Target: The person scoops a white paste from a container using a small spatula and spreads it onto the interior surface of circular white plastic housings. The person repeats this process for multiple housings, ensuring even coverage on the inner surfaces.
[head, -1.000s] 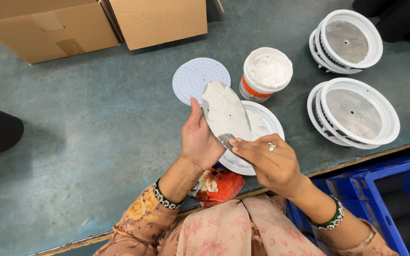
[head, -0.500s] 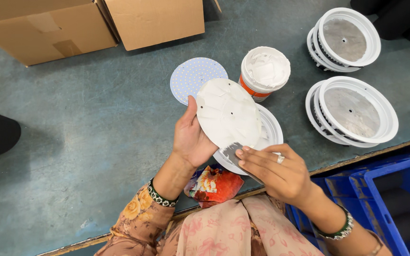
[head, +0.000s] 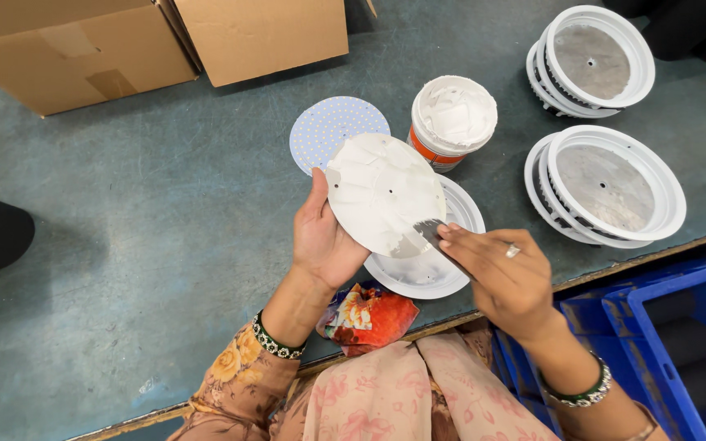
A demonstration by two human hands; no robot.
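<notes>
Since a moment ago, disc (head: pixel 382 192) has tipped flatter, pasted face up. Left hand (head: pixel 324 237) grips its left edge; right hand (head: pixel 504 282) pinches a spatula (head: pixel 426 233) against its near-right edge, above a white housing (head: pixel 422 273) near the paste tub (head: pixel 453 117).

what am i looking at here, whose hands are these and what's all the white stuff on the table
There is no machine here. A camera worn on a person's head looks down at that person's own two hands over a grey-green worktable.

The left hand holds up a round white disc smeared with white paste. The right hand presses a small flat blade against the disc's lower edge.

Under the disc lies a shallow white round housing. Behind it are a tub of white paste and a dotted round board. Two stacks of similar housings stand to the right, cardboard boxes at the back, and a blue crate at lower right.
</notes>
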